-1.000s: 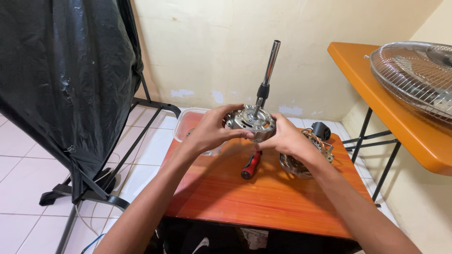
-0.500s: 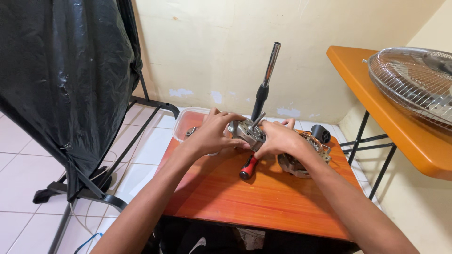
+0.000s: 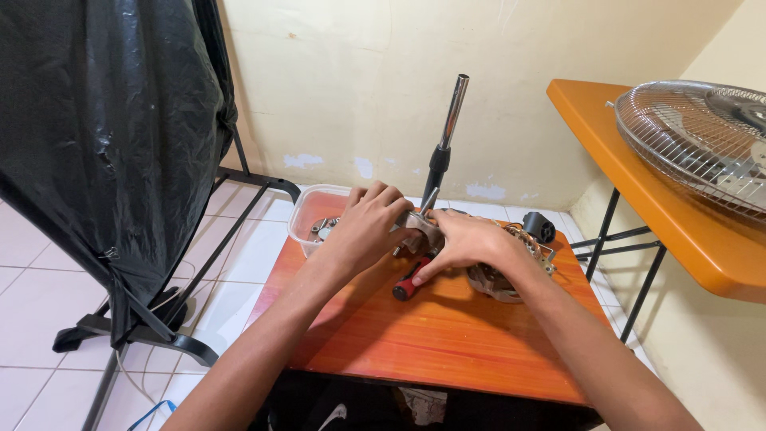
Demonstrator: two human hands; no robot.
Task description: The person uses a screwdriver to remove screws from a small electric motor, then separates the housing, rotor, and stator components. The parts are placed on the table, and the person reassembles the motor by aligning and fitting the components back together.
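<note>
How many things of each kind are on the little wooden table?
Metal motor parts: 2, one under both hands, one on the right
Red-handled screwdrivers: 1
Clear plastic tubs: 1
Black round parts: 1
Hands: 2, left, right
Total: 7

Left hand [image 3: 369, 227] and right hand [image 3: 463, 243] close together, fingers [image 3: 384, 197] curled, both forearms extended

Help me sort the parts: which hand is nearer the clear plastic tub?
Left. The left hand is right beside the clear plastic tub; the right hand lies farther off, past the metal motor part.
</note>
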